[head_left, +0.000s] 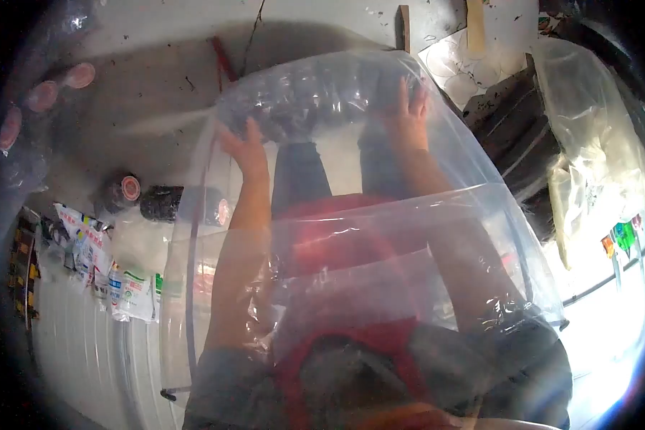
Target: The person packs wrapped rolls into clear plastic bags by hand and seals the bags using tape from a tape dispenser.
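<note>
A large clear plastic bag (330, 208) spreads before me, covering both my arms and the red apron (351, 244) on my body. Inside its far end lies a row of see-through, shiny rounded items (312, 97), whose kind I cannot make out through the film. My left hand (245, 149) is at the left end of this row, thumb and fingers apart. At the right end is my right hand (410, 122), its fingers stretched out and spread. The plastic blurs exactly where the fingers touch the row.
Dark wrapped rolls with round pink labels (130, 188) lie to the left, near white printed packets (132, 292). Black plastic sheeting (512, 136) and another clear bag (588, 136) are at the right. A reddish strip (223, 59) lies on the grey floor (150, 79).
</note>
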The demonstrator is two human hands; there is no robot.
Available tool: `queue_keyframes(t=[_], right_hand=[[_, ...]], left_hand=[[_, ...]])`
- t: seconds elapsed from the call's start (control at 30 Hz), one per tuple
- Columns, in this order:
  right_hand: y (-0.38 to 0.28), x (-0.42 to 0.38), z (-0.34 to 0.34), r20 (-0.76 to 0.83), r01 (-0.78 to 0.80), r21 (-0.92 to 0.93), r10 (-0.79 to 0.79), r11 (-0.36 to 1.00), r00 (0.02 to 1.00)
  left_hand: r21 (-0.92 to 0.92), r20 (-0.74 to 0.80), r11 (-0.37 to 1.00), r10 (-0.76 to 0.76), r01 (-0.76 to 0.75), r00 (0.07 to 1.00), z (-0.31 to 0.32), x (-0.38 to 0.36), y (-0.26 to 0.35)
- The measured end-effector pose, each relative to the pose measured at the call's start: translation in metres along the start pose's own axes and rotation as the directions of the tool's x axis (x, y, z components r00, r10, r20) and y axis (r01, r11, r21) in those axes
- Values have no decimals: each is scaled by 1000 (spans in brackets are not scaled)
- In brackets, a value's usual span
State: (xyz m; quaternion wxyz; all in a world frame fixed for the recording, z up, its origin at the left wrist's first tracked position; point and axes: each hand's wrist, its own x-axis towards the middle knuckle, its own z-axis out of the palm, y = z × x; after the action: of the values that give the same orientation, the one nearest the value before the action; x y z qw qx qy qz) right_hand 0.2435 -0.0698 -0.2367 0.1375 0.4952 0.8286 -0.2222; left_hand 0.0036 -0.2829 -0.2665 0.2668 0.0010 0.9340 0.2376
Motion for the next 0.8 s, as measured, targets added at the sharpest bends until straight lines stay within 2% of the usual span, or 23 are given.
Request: queue_keyframes(t=[0.07,0.1,0.13,0.17,0.2,0.23,0.3,0.33,0.4,0.47,0.6,0.63,0.7,0.8], right_hand=[[15,11,5,0,208,-189,-212,960,977],[23,20,10,92,92,-118,-81,989,992],[29,29,14,181,-39,-70,51,997,982],[35,40,15,229,-85,-52,94,995,969],[34,53,12,240,-76,-58,88,995,967],[33,64,9,245,-57,-65,71,996,967],[28,75,5,259,-23,-71,40,997,965],[25,75,1,270,-10,-73,29,997,962],[20,71,-9,282,14,-73,7,997,959],[17,67,-17,279,47,-74,-25,996,960],[-1,53,-36,286,134,-73,-108,988,952],[-7,48,-44,282,150,-74,-123,986,951],[-28,35,-66,282,177,-75,-150,981,948],[-75,2,-112,308,226,-60,-198,972,931]], left_hand=[[321,45,929,177,-182,983,5,3,1],[318,49,930,178,-184,983,10,7,-2],[306,122,940,117,-150,986,13,11,-8],[302,202,946,60,-120,977,10,15,-15],[294,213,948,62,-124,975,14,19,-25],[124,235,990,33,-64,972,23,27,-35],[-45,252,999,9,3,968,30,53,-56],[180,348,972,80,-150,934,23,58,-60],[381,460,873,108,-306,881,6,46,-64],[214,257,970,57,-115,965,8,35,-13],[123,300,969,170,-215,939,14,27,-23],[144,295,981,83,-130,952,12,26,-17],[165,297,982,40,-92,954,5,28,-17],[220,417,958,81,-187,905,-25,9,24]])
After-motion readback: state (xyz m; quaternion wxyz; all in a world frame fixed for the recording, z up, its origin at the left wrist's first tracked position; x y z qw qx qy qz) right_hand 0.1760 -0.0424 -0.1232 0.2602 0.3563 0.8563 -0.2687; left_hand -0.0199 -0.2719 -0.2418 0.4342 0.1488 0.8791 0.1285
